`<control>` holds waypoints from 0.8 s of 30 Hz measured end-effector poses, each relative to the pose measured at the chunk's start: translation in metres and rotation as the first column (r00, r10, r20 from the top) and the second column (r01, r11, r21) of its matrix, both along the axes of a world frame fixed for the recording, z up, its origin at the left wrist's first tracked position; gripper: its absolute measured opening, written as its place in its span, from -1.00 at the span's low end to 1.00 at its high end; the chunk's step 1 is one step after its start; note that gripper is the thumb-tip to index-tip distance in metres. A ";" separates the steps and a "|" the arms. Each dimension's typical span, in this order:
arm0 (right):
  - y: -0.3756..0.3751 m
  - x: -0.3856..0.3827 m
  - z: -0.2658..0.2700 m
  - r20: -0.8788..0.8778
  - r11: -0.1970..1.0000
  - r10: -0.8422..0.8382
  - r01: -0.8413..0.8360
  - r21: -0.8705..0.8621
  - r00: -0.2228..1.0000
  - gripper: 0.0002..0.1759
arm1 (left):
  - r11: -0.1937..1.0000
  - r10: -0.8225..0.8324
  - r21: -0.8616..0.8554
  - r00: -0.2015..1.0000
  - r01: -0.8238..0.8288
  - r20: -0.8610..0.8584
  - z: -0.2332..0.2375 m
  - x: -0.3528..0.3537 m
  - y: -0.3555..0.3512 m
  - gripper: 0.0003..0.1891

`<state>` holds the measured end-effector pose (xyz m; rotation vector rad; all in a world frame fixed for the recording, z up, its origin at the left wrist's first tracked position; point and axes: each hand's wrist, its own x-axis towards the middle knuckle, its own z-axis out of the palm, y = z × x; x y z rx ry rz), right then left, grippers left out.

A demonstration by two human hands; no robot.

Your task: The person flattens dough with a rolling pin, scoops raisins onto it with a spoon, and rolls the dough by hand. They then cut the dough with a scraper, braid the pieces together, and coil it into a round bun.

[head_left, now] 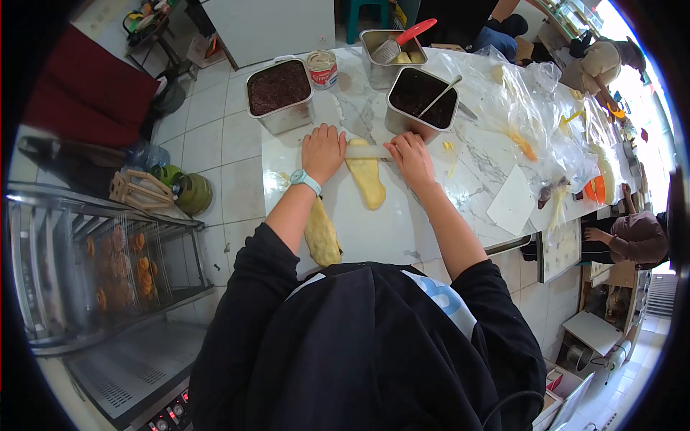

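A white rolling pin point(367, 151) lies across the upper part of a flattened piece of yellow dough point(369, 183) on the marble table. At its left end is my left hand point(324, 152), fingers together and pointing forward. My right hand point(412, 159) is curled over the right end, just in front of a metal tin of dark filling point(422, 100) with a spoon in it. Below my left wrist, a longer piece of dough point(322, 233) rests near the table's front edge, partly covered by my forearm.
Another tin of dark filling point(279, 90), a can point(322, 70) and a tin with a red-handled tool point(394, 56) stand at the back. Plastic bags point(510, 108) and a white sheet point(517, 200) lie right. Co-workers point(636, 237) are at far right; a rack point(115, 266) stands left.
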<state>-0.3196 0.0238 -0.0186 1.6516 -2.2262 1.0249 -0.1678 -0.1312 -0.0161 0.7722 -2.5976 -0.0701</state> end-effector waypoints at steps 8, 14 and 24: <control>0.001 0.002 0.006 -0.202 0.991 0.097 -0.114 -0.073 0.974 -0.79 | 0.999 -0.033 0.020 0.997 0.034 -0.071 -0.010 -0.014 -0.019 -0.63; -0.002 0.006 -0.004 -0.109 0.998 0.031 -0.037 -0.053 0.994 -0.73 | 0.996 -0.001 0.093 1.000 0.000 0.009 0.015 -0.011 -0.006 -0.61; -0.010 0.022 -0.002 -0.027 0.986 -0.160 0.161 0.036 0.987 -0.71 | 0.840 -0.230 0.383 0.891 0.385 -0.392 0.005 0.020 -0.011 -0.77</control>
